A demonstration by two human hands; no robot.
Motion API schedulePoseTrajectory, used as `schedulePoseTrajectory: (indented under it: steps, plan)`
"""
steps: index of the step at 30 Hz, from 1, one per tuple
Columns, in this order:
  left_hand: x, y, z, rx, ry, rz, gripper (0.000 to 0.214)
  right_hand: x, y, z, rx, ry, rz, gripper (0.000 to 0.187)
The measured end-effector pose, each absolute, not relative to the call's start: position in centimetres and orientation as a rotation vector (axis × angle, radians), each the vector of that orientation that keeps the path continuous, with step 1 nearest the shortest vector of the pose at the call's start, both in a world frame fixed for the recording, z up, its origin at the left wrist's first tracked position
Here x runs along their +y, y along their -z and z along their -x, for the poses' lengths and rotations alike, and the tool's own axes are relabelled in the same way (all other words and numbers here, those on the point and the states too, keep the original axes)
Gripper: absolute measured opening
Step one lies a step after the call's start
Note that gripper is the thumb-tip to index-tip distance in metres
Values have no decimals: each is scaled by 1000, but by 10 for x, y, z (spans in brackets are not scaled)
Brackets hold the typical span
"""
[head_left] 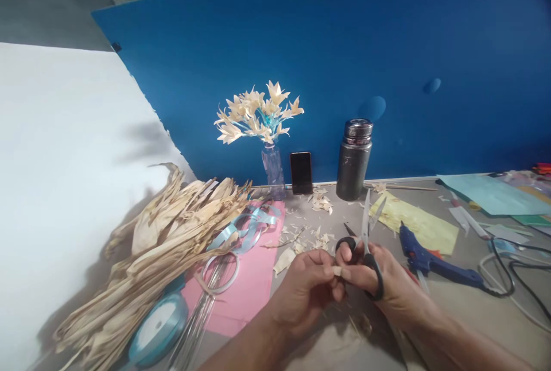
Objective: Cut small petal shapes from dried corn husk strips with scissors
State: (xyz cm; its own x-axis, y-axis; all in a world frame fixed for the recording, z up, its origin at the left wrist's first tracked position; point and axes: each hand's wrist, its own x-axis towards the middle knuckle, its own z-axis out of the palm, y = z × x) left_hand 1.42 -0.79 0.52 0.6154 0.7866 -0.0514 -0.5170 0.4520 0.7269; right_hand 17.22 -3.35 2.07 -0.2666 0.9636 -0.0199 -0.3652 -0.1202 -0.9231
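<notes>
Head view: left hand (306,280) and right hand (381,279) both pinching tiny cream husk-like scrap (337,271), near side of tall dark-grey metal flask (353,167). Right's also got black-handled steel scissors (365,224) hooked on, blades up. Cream star-shaped flowers (253,109) in clear bottle (272,169) left of flask, blue plastic glue gun (416,257) front-right of it.

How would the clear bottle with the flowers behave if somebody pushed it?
The clear bottle may tip easily, being narrow under a wide spread of flowers. It is probably light, looking like thin plastic. The papery petals may tear.
</notes>
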Motion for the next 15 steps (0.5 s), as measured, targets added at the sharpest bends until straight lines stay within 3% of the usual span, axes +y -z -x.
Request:
schedulePoseTrajectory:
  steps: [6, 15]
  plan:
    - [-5, -12, -8, 312, -831, -668, 29, -27, -13, -178, -1027, -1611, 740, 26]
    - [-3, -4, -9, 665, -896, -900, 36, -32, -26, -174, -1135, -1480, 961, 37]
